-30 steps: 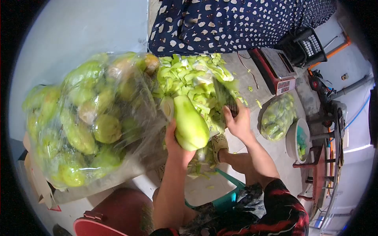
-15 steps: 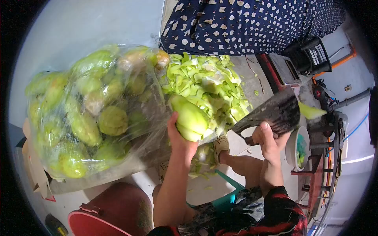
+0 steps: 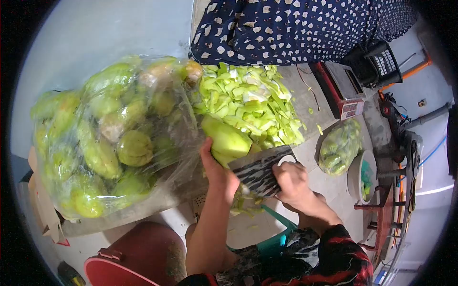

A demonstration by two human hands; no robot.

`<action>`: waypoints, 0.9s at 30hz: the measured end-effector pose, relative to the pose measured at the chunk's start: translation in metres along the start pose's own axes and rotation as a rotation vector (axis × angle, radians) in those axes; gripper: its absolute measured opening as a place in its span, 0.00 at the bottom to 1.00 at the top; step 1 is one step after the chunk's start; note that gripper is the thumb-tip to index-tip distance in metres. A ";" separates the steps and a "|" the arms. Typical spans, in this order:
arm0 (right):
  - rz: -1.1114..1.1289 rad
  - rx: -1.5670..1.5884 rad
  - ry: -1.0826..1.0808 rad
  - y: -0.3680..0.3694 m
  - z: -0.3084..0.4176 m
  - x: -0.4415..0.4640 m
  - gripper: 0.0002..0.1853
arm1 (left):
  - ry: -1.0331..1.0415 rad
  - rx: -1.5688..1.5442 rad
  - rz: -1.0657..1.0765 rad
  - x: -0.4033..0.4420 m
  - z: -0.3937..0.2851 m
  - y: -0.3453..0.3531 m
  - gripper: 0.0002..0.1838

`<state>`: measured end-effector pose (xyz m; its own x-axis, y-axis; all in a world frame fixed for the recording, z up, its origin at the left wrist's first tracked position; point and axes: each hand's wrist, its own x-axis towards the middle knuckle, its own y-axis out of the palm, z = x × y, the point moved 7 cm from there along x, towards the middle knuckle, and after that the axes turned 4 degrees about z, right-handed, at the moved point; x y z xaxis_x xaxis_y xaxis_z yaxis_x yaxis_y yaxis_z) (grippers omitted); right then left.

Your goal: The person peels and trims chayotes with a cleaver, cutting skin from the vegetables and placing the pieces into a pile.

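A partly peeled, pale green papaya (image 3: 224, 139) rests in my left hand (image 3: 220, 176), whose fingers wrap its near end and side. My right hand (image 3: 293, 181) grips a broad, dark-stained cleaver (image 3: 257, 169). The blade's edge lies at the lower end of the papaya; whether it cuts into the flesh, I cannot tell. Beyond the papaya is a heap of green peelings (image 3: 253, 102). To the left sits a large clear plastic bag (image 3: 119, 138) full of unpeeled green papayas, some with orange or whitish patches.
At the back right stands a red weighing scale (image 3: 338, 90) beside a black basket (image 3: 377, 64). A filled plastic bag (image 3: 339, 148) and a white bucket (image 3: 357, 178) are at right. A red bin (image 3: 138, 252) stands front left. Dark patterned cloth (image 3: 296, 31) covers the far side.
My right hand has brought the cleaver leftward and down to the papaya. A strip of peel seen beside the blade is gone from there. The left hand has barely moved.
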<state>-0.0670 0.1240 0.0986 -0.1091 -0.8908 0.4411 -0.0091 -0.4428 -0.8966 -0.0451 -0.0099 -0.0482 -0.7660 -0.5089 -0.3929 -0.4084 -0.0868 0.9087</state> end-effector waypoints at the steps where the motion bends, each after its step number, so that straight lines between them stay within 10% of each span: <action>1: -0.012 0.028 -0.035 0.001 0.003 -0.001 0.14 | -0.069 -0.045 0.045 -0.006 0.002 0.010 0.31; 27: 0.042 0.107 0.140 0.016 -0.039 -0.016 0.22 | -0.020 0.034 0.008 -0.014 -0.009 0.013 0.27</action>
<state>-0.1044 0.1355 0.0759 -0.2445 -0.8893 0.3864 0.1034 -0.4201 -0.9016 -0.0349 -0.0118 -0.0293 -0.7788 -0.4922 -0.3889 -0.4187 -0.0539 0.9065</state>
